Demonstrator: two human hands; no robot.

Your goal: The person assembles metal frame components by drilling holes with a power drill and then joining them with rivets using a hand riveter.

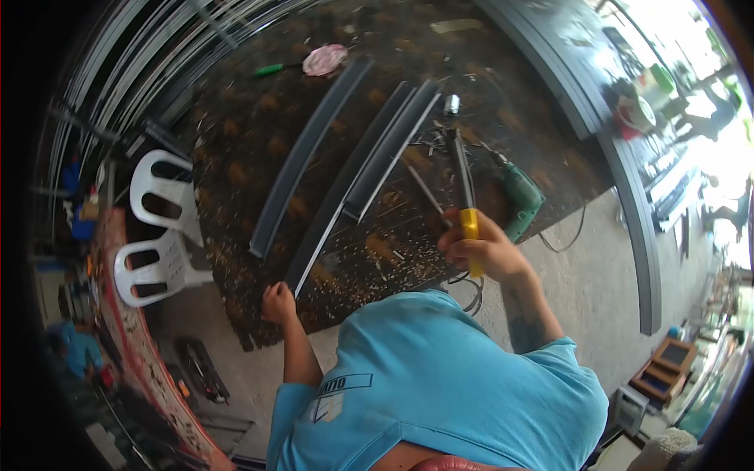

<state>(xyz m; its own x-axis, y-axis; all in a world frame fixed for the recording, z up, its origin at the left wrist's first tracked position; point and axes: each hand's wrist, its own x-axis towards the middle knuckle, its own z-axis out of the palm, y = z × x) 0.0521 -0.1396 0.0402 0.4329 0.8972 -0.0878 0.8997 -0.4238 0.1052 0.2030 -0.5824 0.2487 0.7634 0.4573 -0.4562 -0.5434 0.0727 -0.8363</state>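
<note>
My left hand is closed at the near end of a long dark metal profile on the worktable. My right hand is wrapped round a tool with a yellow handle and a long dark shaft. A thin rod runs up and left from the fingers of that hand; whether they hold it is unclear. Beside the long profile lies a shorter one, and farther left a separate dark profile. To the right of my right hand rests a green power drill.
Metal shavings lie across the dark worktable. A pink cloth and a small metal cylinder are towards its back. Long grey profiles cross the right side. White plastic chairs stand left, and a person is at lower left.
</note>
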